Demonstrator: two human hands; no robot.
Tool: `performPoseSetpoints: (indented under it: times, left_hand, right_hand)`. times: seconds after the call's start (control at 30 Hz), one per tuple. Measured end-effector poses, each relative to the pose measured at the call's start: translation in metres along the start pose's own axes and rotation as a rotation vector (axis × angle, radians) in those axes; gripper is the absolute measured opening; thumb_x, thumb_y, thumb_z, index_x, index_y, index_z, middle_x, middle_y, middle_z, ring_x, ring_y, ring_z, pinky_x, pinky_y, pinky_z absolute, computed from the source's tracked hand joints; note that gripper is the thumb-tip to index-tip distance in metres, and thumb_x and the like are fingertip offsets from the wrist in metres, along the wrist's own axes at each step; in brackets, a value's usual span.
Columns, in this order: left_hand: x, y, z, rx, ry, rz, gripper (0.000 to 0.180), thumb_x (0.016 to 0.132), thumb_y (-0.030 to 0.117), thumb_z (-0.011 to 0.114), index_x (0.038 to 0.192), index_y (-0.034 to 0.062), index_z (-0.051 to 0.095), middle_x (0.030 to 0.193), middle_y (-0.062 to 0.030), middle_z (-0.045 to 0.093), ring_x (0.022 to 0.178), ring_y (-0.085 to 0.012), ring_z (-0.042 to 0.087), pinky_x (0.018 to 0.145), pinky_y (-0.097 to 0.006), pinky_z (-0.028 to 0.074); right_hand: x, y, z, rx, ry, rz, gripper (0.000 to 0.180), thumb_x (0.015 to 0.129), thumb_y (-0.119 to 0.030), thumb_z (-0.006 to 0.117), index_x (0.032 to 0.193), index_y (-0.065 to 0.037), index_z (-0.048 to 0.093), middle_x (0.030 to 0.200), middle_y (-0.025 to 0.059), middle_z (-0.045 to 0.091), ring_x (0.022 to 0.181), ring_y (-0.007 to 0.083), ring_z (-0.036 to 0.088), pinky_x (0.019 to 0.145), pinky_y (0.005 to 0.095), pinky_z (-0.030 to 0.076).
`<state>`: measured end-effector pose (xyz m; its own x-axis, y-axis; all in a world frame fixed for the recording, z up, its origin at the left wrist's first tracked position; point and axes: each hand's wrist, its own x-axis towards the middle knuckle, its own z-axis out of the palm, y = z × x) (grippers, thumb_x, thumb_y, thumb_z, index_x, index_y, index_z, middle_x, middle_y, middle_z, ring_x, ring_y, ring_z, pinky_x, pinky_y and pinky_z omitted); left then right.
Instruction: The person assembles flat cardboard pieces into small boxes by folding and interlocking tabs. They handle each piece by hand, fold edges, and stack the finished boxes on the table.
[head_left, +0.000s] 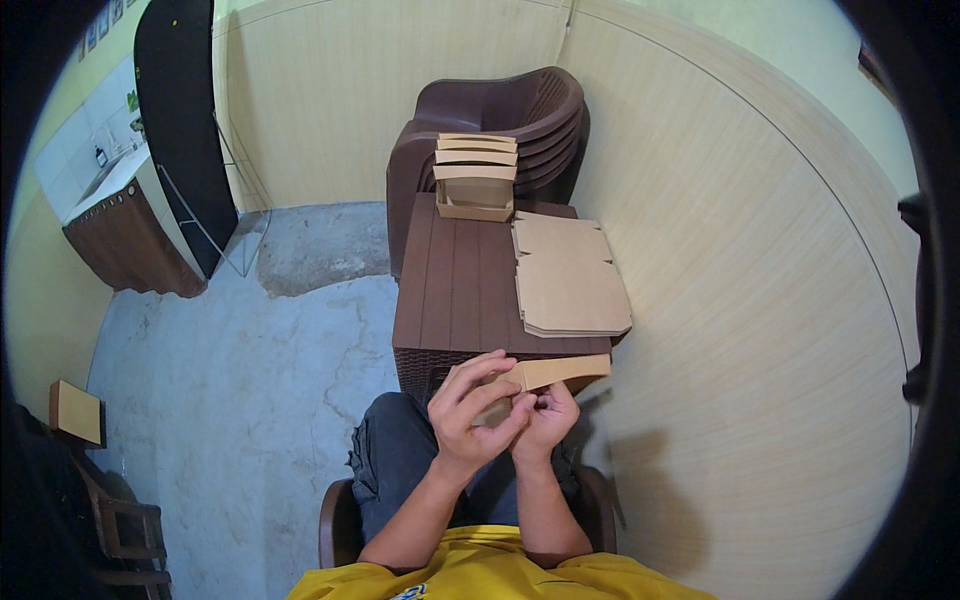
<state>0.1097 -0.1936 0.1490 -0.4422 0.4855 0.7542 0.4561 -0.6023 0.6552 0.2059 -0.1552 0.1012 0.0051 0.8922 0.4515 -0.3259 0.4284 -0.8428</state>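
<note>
My right hand (546,416) is clamping the cardboard tray (570,371); my left hand (468,408) is curling at its left end, grip unclear. Even pressure should be sparing the creases.

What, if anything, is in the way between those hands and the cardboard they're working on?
Nothing visible: the left hand and right hand are both at the folded cardboard piece, and the flat cardboard stack lies beyond it on the brown table.

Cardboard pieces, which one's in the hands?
The bent piece in the right hand, left hand at its end; the flat stack and folded trays sit on the table.
</note>
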Motion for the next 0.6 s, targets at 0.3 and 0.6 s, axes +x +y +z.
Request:
performPoseSetpoints:
  times: [0.3, 0.6]
  left_hand:
    - [-0.006, -0.013, -0.008, -0.045, 0.005, -0.178, 0.036, 0.085, 0.008, 0.091, 0.117, -0.0016, 0.075, 0.121, -0.0189, 0.075, 0.106, -0.0263, 0.075, 0.091, -0.034, 0.060]
    - [-0.006, -0.045, -0.022, -0.180, 0.014, -0.447, 0.044, 0.097, 0.016, 0.083, 0.136, 0.0004, 0.070, 0.121, -0.0094, 0.074, 0.102, -0.0169, 0.070, 0.091, -0.030, 0.056]
  right_hand:
    - [0.002, -0.009, -0.006, -0.042, -0.191, 0.040, 0.023, 0.098, -0.002, 0.066, 0.117, 0.009, 0.071, 0.114, 0.0109, 0.074, 0.101, 0.0156, 0.069, 0.089, 0.0282, 0.053]
    - [0.024, -0.027, -0.004, -0.270, -0.388, 0.061, 0.029, 0.092, 0.007, 0.064, 0.120, 0.008, 0.072, 0.113, 0.0147, 0.073, 0.097, 0.0189, 0.071, 0.082, 0.0304, 0.059]
